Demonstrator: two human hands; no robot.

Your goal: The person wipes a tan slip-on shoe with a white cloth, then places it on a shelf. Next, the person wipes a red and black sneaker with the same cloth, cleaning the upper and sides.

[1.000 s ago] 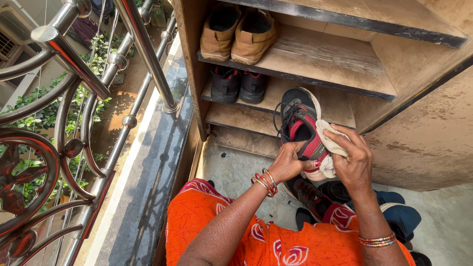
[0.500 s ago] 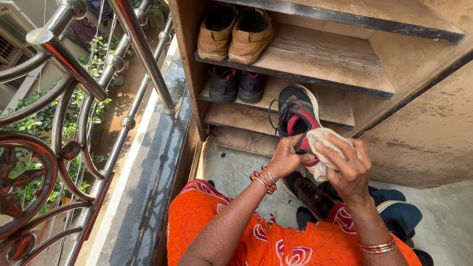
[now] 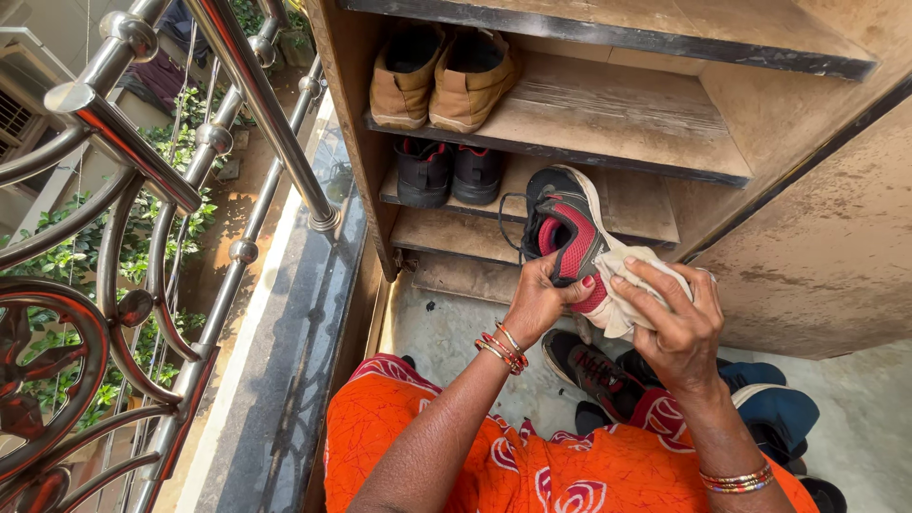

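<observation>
My left hand (image 3: 540, 301) grips a black and red sneaker (image 3: 564, 226) by its heel and holds it up in front of a wooden shoe rack (image 3: 608, 152). My right hand (image 3: 676, 323) presses a crumpled off-white cloth (image 3: 627, 285) against the sneaker's white sole edge. Bangles ring both wrists. An orange patterned garment (image 3: 494, 456) covers my lap below.
Tan shoes (image 3: 439, 74) sit on an upper shelf and black shoes (image 3: 448, 171) on the shelf below. Another dark sneaker (image 3: 591, 366) and blue footwear (image 3: 779, 413) lie on the concrete floor. A steel railing (image 3: 171, 171) and a dark stone ledge (image 3: 285, 361) run along the left.
The sneaker has tilted and shifted slightly left in my left hand. My right hand with the cloth has slid along the sole's edge.
</observation>
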